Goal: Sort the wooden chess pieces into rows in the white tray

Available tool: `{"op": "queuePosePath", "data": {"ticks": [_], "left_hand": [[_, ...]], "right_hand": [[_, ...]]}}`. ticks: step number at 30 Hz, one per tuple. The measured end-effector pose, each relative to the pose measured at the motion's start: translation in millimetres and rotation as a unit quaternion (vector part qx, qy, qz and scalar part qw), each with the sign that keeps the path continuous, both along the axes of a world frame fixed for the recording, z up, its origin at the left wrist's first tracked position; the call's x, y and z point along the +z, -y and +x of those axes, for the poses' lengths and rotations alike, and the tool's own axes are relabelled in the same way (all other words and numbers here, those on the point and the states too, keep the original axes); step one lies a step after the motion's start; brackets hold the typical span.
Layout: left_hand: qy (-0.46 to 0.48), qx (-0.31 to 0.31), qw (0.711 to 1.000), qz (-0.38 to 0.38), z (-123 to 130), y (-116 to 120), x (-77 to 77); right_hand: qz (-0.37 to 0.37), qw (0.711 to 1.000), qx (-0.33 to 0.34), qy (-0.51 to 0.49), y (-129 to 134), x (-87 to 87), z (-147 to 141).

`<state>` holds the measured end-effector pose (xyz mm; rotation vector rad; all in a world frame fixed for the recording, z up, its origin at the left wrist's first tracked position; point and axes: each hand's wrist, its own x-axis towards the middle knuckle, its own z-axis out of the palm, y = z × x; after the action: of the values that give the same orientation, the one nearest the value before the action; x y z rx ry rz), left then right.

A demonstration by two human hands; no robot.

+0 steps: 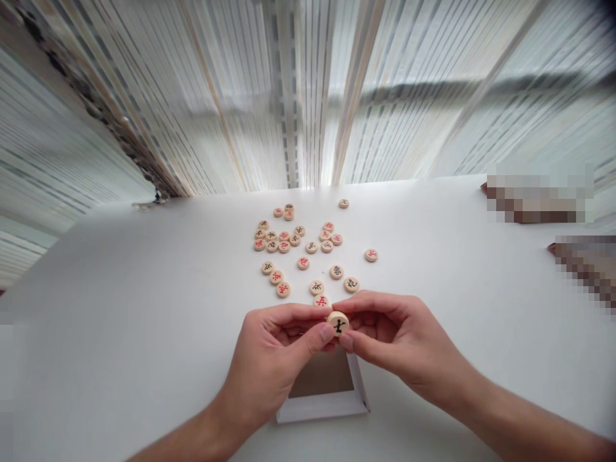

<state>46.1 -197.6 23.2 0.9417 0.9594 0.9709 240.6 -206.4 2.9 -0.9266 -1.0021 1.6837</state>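
Note:
A round wooden xiangqi piece (338, 324) with a black character faces me, pinched between the fingertips of both hands. My left hand (283, 343) is closed on its left side, thumb in front. From the right, my right hand (397, 327) grips the same piece with thumb and fingers. Below them lies an open white box (325, 405) with a brown inside, partly covered by my left hand. Just beyond my fingers, a red-marked piece (321, 300) rests on the white table (168, 308), touching a black-marked piece (316, 287).
Several more xiangqi pieces with red or black characters lie scattered farther back, such as one at the right (371, 255) and one near the far edge (343, 203). Striped curtains (308, 96) hang behind the table. Blurred-out brown-edged objects (532, 199) sit at the right.

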Motion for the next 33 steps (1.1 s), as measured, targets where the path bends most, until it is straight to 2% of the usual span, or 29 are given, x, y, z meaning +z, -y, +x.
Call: {"op": "queuePosePath", "data": {"ticks": [7, 10, 13, 16, 22, 28, 33], "left_hand": [[-0.057, 0.044, 0.989, 0.131, 1.0, 1.1, -4.5], [-0.062, 0.044, 0.983, 0.169, 0.8, 1.1, -6.5], [-0.054, 0.043, 0.985, 0.16, 1.0, 0.6, -5.9], [-0.019, 0.042, 0.993, 0.107, 1.4, -0.4, -4.6], [0.023, 0.013, 0.999, 0.044, -0.3, -1.4, -5.2], [0.056, -0.032, 0.997, 0.051, 0.1, -1.6, -4.4], [0.076, -0.055, 0.994, 0.06, 0.6, -0.9, -4.8]], "right_hand": [[0.154, 0.983, -0.051, 0.084, -2.8, 2.6, 0.9], [0.187, 0.975, -0.055, 0.102, -4.0, 3.9, 1.3], [0.16, 0.981, -0.058, 0.09, -3.0, 2.1, 1.8], [0.105, 0.992, -0.049, 0.054, -1.0, 0.2, 1.6], [0.036, 0.999, 0.005, 0.003, -2.5, 5.4, 1.6], [0.008, 0.999, 0.052, 0.004, -7.2, 2.2, 4.9], [-0.011, 0.998, 0.067, -0.004, -6.4, -0.5, 4.6]]}}
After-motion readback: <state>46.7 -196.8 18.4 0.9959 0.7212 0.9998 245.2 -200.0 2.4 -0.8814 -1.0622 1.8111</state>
